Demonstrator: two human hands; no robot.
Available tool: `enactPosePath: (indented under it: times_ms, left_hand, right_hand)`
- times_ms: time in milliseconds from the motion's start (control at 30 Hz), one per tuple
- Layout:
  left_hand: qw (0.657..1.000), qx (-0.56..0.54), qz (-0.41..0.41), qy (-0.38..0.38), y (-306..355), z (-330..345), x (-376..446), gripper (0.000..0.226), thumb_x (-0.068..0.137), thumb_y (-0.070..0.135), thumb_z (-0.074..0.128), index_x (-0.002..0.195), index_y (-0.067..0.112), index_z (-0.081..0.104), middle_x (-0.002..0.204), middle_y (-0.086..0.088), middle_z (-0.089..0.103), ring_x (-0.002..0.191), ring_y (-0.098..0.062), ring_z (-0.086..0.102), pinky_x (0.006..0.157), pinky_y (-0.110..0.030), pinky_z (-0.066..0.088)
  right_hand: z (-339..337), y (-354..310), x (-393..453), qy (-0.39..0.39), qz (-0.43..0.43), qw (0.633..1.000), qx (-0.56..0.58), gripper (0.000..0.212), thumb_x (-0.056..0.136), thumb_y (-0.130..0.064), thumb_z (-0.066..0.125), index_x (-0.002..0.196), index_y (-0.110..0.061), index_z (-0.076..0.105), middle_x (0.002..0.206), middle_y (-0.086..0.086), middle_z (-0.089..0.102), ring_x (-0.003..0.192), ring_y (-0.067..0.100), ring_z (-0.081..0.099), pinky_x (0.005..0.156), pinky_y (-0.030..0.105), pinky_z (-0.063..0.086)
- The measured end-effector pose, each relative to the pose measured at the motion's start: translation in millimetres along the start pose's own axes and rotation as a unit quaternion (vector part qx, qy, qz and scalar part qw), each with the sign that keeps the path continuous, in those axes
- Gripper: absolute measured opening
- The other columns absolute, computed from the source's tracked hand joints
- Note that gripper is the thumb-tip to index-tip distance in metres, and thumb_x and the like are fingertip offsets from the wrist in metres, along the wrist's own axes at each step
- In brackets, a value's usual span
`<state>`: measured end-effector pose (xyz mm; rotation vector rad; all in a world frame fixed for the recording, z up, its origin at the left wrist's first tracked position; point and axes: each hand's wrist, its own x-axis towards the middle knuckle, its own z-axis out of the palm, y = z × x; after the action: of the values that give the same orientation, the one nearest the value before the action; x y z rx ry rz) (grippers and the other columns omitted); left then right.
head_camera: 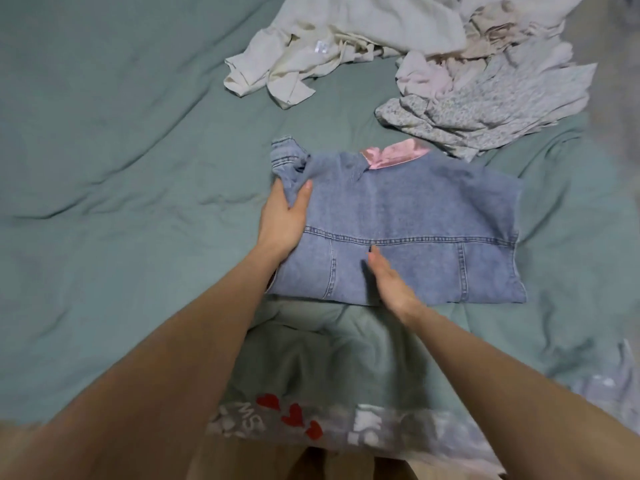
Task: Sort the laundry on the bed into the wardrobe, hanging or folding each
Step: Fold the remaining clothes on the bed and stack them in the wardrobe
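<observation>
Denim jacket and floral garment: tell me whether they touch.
Apart. The head view shows a strip of green bedsheet between the denim jacket and the floral garment.

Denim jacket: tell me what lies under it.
The denim jacket lies flat on the green bedsheet, pink collar showing. Anything between them is covered.

Both forearms are bare from wrist to the frame edge, with no sleeves, watch, rings or bracelets showing on the left hand [283,216] or the right hand [391,282]. Well below the hands, at the bottom edge, hangs the hem of a grey-green top [322,368] with a pale band of white lettering (blurred, unreadable) and three red hearts [294,414] in a slanting row. Under it, bare legs show.
</observation>
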<state>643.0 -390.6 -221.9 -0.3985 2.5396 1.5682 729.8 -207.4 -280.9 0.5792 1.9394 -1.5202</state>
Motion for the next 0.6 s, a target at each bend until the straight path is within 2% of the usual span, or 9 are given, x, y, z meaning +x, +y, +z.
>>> enactPosePath:
  times_ms: [67,133,167,233,267,333,400,467,600]
  left_hand:
    - [0.999,-0.016,0.035,-0.033,32,17,-5,0.038,0.097,0.032,0.054,0.131,0.015,0.053,0.128,0.001,0.06,0.115,-0.011,0.055,0.087,-0.015,0.036]
    - [0.993,-0.012,0.078,-0.092,64,38,-13,0.036,0.096,0.023,0.056,0.129,0.012,0.052,0.127,-0.001,0.06,0.113,-0.011,0.055,0.086,-0.012,0.037]
    - [0.986,-0.01,0.102,-0.13,79,50,-18,0.034,0.095,0.018,0.057,0.128,0.011,0.052,0.123,0.001,0.061,0.112,-0.009,0.055,0.085,-0.009,0.038]
    - [0.971,0.001,0.144,-0.19,104,80,-31,0.032,0.093,0.007,0.057,0.124,0.014,0.052,0.111,0.011,0.062,0.106,-0.003,0.056,0.084,-0.003,0.038]
    - [0.967,0.006,0.157,-0.202,112,98,-36,0.035,0.091,0.005,0.055,0.124,0.015,0.052,0.109,0.014,0.063,0.105,-0.003,0.058,0.085,-0.005,0.04]
    - [0.971,0.003,0.145,-0.189,122,135,-45,0.05,0.088,0.01,0.052,0.138,0.017,0.045,0.115,0.007,0.067,0.108,-0.012,0.061,0.089,-0.019,0.047]
    - [0.983,0.001,0.112,-0.143,125,169,-55,0.062,0.089,0.022,0.051,0.148,0.021,0.033,0.12,-0.003,0.067,0.108,-0.023,0.062,0.09,-0.033,0.05]
    - [0.99,0.005,0.097,-0.098,121,194,-62,0.068,0.089,0.035,0.048,0.151,0.022,0.026,0.118,-0.012,0.067,0.105,-0.031,0.064,0.086,-0.043,0.052]
    - [0.992,0.067,0.084,-0.065,112,212,-64,0.072,0.095,0.037,0.053,0.154,0.023,0.015,0.113,-0.015,0.068,0.101,-0.035,0.063,0.076,-0.037,0.049]
  right_hand:
    - [-24,-27,-1,0.012,0.038,0.984,0.171,0.053,0.102,-0.043,0.029,0.145,-0.013,0.036,0.143,-0.005,0.042,0.137,0.012,0.036,0.113,0.026,0.026]
    - [-56,-52,-9,0.026,0.014,0.958,0.285,0.053,0.102,-0.045,0.026,0.14,-0.012,0.042,0.139,0.008,0.05,0.129,0.021,0.047,0.104,0.032,0.039]
    - [-76,-63,-15,0.032,-0.006,0.943,0.331,0.052,0.101,-0.047,0.025,0.136,-0.014,0.045,0.134,0.012,0.054,0.122,0.024,0.054,0.096,0.032,0.045]
    - [-118,-77,-24,0.026,-0.037,0.918,0.394,0.047,0.1,-0.051,0.024,0.119,-0.017,0.051,0.112,0.009,0.066,0.097,0.023,0.066,0.081,0.03,0.053]
    - [-138,-82,-26,0.026,-0.036,0.916,0.398,0.046,0.1,-0.053,0.024,0.109,-0.018,0.053,0.098,0.006,0.07,0.084,0.02,0.069,0.074,0.03,0.055]
    - [-172,-85,-23,0.018,-0.005,0.928,0.373,0.053,0.097,-0.059,0.022,0.101,-0.018,0.055,0.077,0.004,0.071,0.066,0.018,0.069,0.065,0.029,0.055]
    - [-195,-88,-12,-0.022,0.023,0.939,0.343,0.064,0.094,-0.066,0.019,0.101,-0.016,0.058,0.08,0.01,0.068,0.065,0.021,0.066,0.06,0.027,0.055]
    - [-208,-91,2,-0.052,0.037,0.947,0.316,0.068,0.093,-0.067,0.02,0.096,-0.014,0.062,0.086,0.013,0.065,0.069,0.023,0.064,0.062,0.028,0.054]
    - [-213,-102,20,-0.086,0.001,0.955,0.284,0.037,0.098,-0.045,0.042,0.092,-0.015,0.063,0.074,0.003,0.072,0.066,0.014,0.068,0.061,0.025,0.057]
